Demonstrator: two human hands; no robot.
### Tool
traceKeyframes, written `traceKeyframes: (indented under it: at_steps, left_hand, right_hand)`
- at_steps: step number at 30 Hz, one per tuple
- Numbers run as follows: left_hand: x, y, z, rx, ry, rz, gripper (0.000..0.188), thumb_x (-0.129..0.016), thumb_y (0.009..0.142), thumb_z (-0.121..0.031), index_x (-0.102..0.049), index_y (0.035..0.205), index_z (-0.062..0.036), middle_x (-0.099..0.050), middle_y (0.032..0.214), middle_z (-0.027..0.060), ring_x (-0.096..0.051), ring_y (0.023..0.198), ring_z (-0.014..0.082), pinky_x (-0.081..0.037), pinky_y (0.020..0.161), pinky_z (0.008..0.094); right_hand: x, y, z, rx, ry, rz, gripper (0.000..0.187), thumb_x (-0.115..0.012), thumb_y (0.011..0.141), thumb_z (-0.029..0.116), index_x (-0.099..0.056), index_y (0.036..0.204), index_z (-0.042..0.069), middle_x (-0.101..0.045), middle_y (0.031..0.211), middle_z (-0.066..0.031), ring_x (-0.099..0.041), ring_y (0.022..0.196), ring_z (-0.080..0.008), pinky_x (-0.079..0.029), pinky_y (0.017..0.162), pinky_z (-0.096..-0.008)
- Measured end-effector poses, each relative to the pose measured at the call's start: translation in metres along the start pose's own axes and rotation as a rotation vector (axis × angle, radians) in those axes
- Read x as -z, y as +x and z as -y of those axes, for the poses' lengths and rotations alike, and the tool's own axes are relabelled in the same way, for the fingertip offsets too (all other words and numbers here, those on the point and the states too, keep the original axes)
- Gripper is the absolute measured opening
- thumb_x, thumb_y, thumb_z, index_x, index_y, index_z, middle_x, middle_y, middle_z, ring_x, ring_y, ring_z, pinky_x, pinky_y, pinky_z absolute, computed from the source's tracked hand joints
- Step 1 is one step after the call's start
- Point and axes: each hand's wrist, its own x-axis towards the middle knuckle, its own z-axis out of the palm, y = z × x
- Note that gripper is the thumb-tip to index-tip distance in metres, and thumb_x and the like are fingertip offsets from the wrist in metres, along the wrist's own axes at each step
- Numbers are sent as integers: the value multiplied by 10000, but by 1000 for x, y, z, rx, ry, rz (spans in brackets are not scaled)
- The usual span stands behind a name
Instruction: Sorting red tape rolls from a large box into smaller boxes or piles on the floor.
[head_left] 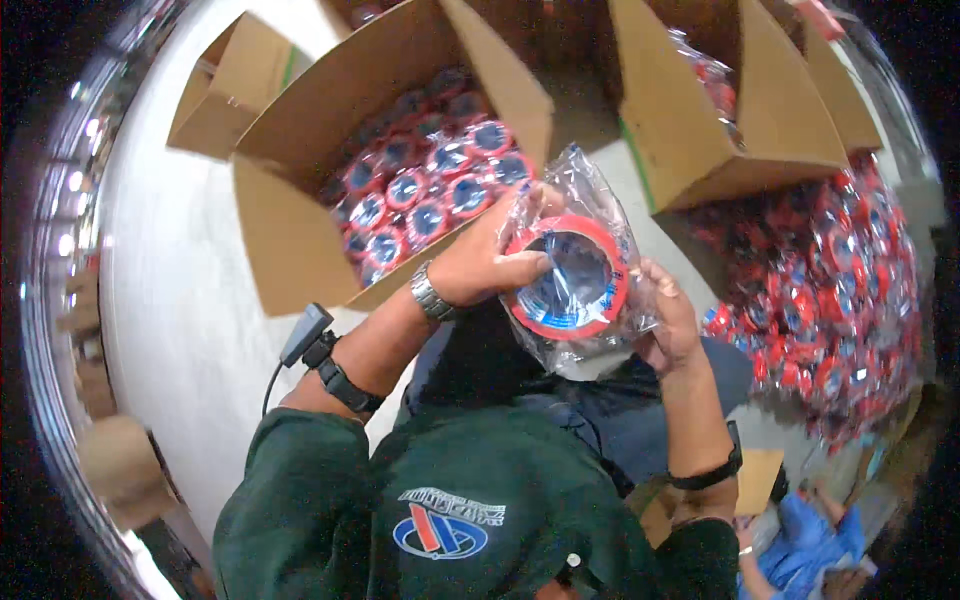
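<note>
In front of my body I hold a red ring-shaped piece [615,270] inside a clear plastic bag with blue print. My left hand [495,255] grips its left side, with the thumb lying over the red rim toward the middle opening. On the other side my right hand [668,315] pinches the loose bag film. The fingers behind the piece are partly hidden. Beyond my left hand stands an open cardboard box [290,220], holding many similar red bagged rings [428,218].
A large heap of bagged red rings [840,290] lies at the right. Behind it is another open cardboard box [730,180]. A smaller carton [225,85] sits on the pale floor at the far left. A person in blue [805,540] is at the lower right.
</note>
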Motion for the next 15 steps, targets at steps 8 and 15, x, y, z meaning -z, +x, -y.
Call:
traceKeyframes:
  at_steps: [8,15]
  left_hand:
    - [42,-61,19,17,77,-357,784,-633,696,-125,-244,1364,5,-523,1209,143,-538,1094,206,-424,959,333]
    - [30,-46,4,21,328,-326,817,-626,643,-130,-260,1368,-45,-465,1271,201,-477,1197,289,-372,1017,347]
  right_hand:
    - [-112,23,21,893,-1398,-8,42,-573,792,62,-572,815,27,-575,832,-94,-588,739,-228,-475,626,-312]
    - [-151,36,9,944,-2354,273,147,-600,654,103,-454,671,92,-443,685,-62,-526,633,-236,-409,518,-383]
